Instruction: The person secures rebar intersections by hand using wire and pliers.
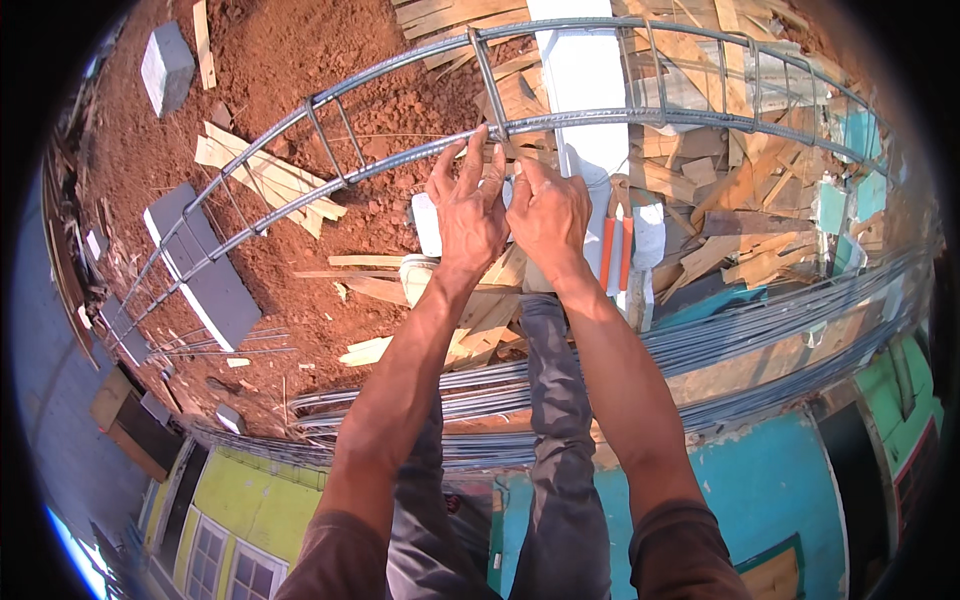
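Note:
A long rebar cage (415,153) of ribbed steel bars with square stirrups spans the view from left to right. At a stirrup joint on its nearer bar, my left hand (468,210) has its fingers bent with the tips pressed against the steel. My right hand (550,208) is close beside it, fingers curled together in a pinch just below the same joint. Whatever is between those right fingertips is too small to make out. Just right of that hand, pincers (616,240) with orange-red handles lie on a pale surface, jaws pointing away.
A white beam (580,75) passes under the cage. Grey blocks (205,265) lie at the left on reddish soil (290,60). Scattered wood offcuts (690,180) cover the right side. Bundles of steel rods (760,335) run across near my legs, before a turquoise wall (770,470).

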{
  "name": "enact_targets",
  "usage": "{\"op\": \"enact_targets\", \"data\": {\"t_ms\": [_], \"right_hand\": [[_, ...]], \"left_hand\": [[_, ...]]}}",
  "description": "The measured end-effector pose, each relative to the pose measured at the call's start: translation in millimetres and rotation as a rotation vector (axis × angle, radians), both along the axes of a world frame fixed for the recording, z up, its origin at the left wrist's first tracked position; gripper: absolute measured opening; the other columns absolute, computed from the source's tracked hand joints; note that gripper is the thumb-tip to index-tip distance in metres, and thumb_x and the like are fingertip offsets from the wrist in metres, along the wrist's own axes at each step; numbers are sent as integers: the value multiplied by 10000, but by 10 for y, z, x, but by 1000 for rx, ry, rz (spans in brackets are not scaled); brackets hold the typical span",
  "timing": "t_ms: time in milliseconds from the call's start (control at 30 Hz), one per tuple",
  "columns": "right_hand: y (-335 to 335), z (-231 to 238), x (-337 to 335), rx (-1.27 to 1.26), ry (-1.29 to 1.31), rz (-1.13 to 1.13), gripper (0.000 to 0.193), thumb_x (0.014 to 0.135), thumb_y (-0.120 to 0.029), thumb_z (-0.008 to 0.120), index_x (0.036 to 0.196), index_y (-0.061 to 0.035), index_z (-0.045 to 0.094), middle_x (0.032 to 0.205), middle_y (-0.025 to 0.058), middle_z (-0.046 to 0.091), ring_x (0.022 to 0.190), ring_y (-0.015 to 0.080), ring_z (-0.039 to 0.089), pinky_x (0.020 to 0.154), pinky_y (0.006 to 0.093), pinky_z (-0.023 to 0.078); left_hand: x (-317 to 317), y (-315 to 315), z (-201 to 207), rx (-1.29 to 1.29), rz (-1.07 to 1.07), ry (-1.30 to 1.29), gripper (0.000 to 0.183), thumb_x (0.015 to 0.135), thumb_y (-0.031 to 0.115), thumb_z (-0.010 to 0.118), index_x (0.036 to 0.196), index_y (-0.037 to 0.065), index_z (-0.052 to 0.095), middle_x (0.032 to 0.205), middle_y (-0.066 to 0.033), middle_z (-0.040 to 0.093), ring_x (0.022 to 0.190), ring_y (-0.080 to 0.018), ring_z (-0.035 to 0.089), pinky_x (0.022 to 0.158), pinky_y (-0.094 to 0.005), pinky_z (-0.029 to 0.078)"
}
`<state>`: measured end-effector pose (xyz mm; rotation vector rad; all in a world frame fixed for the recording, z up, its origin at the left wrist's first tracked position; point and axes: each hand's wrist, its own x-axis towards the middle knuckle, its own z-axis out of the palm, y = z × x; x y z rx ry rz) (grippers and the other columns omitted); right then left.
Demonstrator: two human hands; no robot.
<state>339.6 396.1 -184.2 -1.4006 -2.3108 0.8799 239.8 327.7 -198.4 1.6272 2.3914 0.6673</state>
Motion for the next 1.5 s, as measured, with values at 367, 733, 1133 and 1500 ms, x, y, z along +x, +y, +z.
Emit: {"op": "enact_targets", "data": {"t_ms": [367, 733, 1133, 1500], "right_hand": [[-108, 145, -84, -327, 173, -297, 236, 1020, -172, 547, 1014, -25, 732, 728, 194, 682, 624, 308, 652, 613, 419, 486], [-216, -2, 161, -1241, 987, -586, 205, 1042, -158, 606, 1022, 30, 684, 731, -5, 543, 657, 88, 472, 616, 227, 385], [-244, -118, 210, -1054, 734, -398, 221, 1068, -159, 557, 1051, 24, 681, 745, -25, 551, 651, 55, 480, 603, 230, 412], [-368, -140, 47, -986, 676, -395, 191, 1065, -132, 554, 1035, 12, 676, 722, -14, 576, 638, 61, 515, 599, 240, 438]], "left_hand": [[-263, 261, 68, -17, 818, -1923, 271, 1054, 165, 564, 1211, -49, 616, 1181, -197, 692, 1071, -276, 682, 951, -397, 549], [-198, 163, -370, -75, 612, -2367, 320, 1024, 303, 611, 1210, 45, 579, 890, -63, 596, 864, -239, 655, 518, -501, 567], [-179, 247, -165, -38, 591, -2031, 191, 1056, 151, 546, 1126, -3, 636, 998, -99, 654, 903, -197, 597, 727, -334, 518], [-132, 352, -124, -105, 694, -1663, 191, 1007, 173, 663, 896, 19, 678, 686, -41, 618, 545, -138, 567, 458, -294, 462]]}}
